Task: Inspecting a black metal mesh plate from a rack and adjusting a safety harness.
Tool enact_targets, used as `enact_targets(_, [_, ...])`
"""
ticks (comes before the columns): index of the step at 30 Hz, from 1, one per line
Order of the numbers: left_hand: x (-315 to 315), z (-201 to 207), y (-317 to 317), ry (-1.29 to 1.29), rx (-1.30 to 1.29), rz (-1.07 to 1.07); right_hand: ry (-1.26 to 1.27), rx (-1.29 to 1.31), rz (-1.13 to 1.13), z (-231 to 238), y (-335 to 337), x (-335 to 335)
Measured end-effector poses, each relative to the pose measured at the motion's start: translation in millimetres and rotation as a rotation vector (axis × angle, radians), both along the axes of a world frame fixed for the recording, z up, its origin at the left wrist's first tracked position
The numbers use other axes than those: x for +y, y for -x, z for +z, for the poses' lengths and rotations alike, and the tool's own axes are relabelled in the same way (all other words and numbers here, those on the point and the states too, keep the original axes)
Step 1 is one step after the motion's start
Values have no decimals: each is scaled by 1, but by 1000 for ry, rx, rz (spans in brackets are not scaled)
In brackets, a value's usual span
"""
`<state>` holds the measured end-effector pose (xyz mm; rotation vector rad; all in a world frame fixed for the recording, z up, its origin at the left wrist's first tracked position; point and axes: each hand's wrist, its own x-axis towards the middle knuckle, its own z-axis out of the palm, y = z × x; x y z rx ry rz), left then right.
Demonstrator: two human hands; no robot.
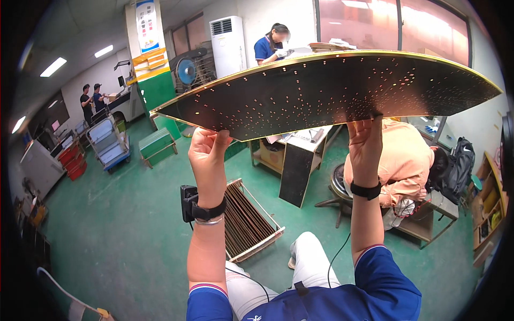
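Raised in front of me is a large thin circuit board panel (289,99), dark, with a bright yellowish edge. Light shows through its many small holes. My left hand (209,147) pinches the lower edge near the left corner, thumb on the near face. Farther right, my right hand (366,139) grips the same lower edge, its fingertips partly hidden by the panel. Below, on the floor between my arms, a white-framed rack (281,231) holds several similar panels (247,216) standing on edge.
At the right, a person in an orange top (393,155) bends over beside a round stool (338,179). A dark board (296,174) leans against a bench behind. Farther back are a green box (157,148), a blue cart (108,142), a fan (186,70) and a worker in blue (263,49).
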<state>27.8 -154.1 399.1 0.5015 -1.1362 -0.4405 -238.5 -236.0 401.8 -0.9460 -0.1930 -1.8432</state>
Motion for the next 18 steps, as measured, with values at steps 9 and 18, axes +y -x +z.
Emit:
enact_targets(9, [-3,-7,-2,6,95,-17,2,43,8,-9,-5,-6])
enact_targets(18, [-5,-12,-11,-13,100,-33,-29,40,11,-9,-14,-3])
